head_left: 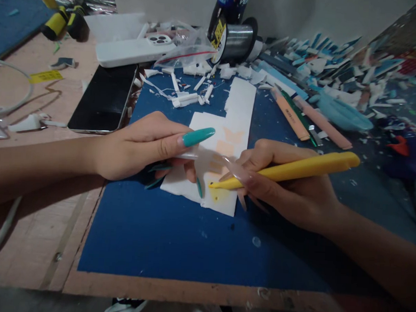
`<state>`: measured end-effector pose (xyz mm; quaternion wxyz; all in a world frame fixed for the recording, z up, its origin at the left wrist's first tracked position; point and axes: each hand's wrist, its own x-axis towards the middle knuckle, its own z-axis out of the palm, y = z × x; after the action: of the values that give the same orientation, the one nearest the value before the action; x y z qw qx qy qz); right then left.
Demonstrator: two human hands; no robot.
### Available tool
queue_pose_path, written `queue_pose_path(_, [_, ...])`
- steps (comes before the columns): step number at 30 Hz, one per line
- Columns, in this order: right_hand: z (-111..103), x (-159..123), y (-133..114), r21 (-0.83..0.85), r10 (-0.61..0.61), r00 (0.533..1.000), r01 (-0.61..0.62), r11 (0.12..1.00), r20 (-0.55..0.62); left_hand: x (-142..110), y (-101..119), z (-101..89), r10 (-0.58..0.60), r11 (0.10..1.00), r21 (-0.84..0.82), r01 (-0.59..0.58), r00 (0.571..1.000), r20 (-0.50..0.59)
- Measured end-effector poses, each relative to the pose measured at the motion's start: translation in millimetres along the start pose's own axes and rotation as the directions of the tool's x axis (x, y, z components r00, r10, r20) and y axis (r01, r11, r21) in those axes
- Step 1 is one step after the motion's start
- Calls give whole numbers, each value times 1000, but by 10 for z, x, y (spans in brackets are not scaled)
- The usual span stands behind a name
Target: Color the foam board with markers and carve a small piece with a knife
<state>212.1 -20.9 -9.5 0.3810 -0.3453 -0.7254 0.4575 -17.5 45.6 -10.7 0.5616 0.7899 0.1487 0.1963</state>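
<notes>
Yellow plastic, a pen-shaped tool (307, 167), sits gripped in the right hand (296, 196), its narrow end over the lower part of a white sheet (241, 102) marked with faint orange shapes and a yellow patch. Apart from it, the left hand (142, 146) pinches a whitish piece (191, 153) between thumb and fingers above the sheet's left side. The sheet lies on a blue mat (149, 236); beyond are white scraps (186, 100), a dark phone (102, 98) and a wire spool (239, 40).
</notes>
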Motion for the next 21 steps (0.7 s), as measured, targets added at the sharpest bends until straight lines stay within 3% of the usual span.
queue_pose_path(6, [2,-8,-5,84,60,998,-61,995,17,-3,-6,-2,13,1000,9,-13,1000,3])
queue_pose_path(11, [21,13,7,41,-7,998,10,999,-61,8,-9,-7,12,1000,21,-12,1000,10])
queue_pose_path(21, [22,7,24,29,-21,999,23,999,-39,-3,-6,1,16,1000,7,-16,1000,-20])
